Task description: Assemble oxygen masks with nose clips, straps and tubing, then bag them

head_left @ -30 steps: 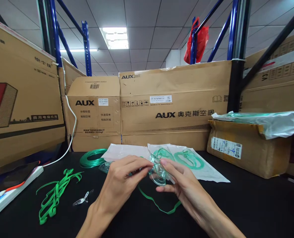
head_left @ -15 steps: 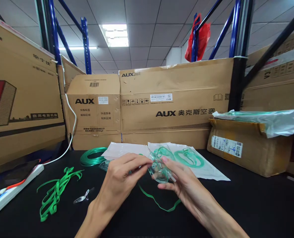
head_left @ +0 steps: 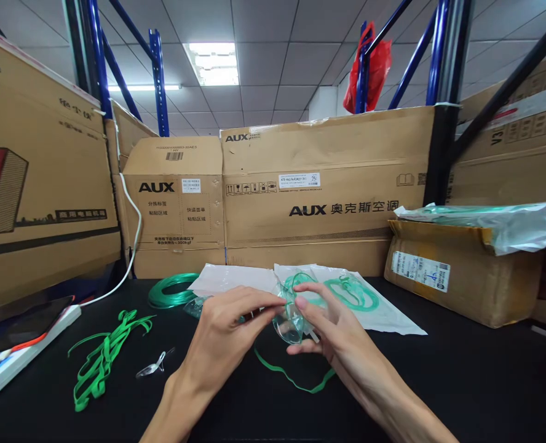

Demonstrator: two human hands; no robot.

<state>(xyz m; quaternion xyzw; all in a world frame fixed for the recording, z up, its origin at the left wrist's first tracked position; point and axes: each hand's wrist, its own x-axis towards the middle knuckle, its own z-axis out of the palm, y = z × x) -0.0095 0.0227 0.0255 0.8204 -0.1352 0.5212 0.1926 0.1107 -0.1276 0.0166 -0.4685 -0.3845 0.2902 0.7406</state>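
Between my two hands, above the black table, is a clear plastic oxygen mask (head_left: pixel 288 326). My left hand (head_left: pixel 238 320) pinches at its upper left side; its fingertips meet the mask's edge. From the right, my right hand (head_left: pixel 323 317) holds the mask, thumb and index finger near its top and the other fingers curled below. A green elastic strap (head_left: pixel 296 383) hangs under the mask and runs in a curve between my wrists. The exact spot that the left fingertips pinch is partly hidden by the fingers.
Behind my hands lie a coil of green tubing (head_left: pixel 171 292) and white packets (head_left: pixel 393 317) with green tubing. At left are a bundle of green straps (head_left: pixel 98 363) and a small clear plastic piece (head_left: pixel 153 367). An open carton (head_left: pixel 466 280) stands at right; large boxes (head_left: pixel 319 240) line the back.
The right index finger has lifted and reached over the mask's top, and the right thumb has shifted left. The mask has turned slightly. The left hand stays nearly still.
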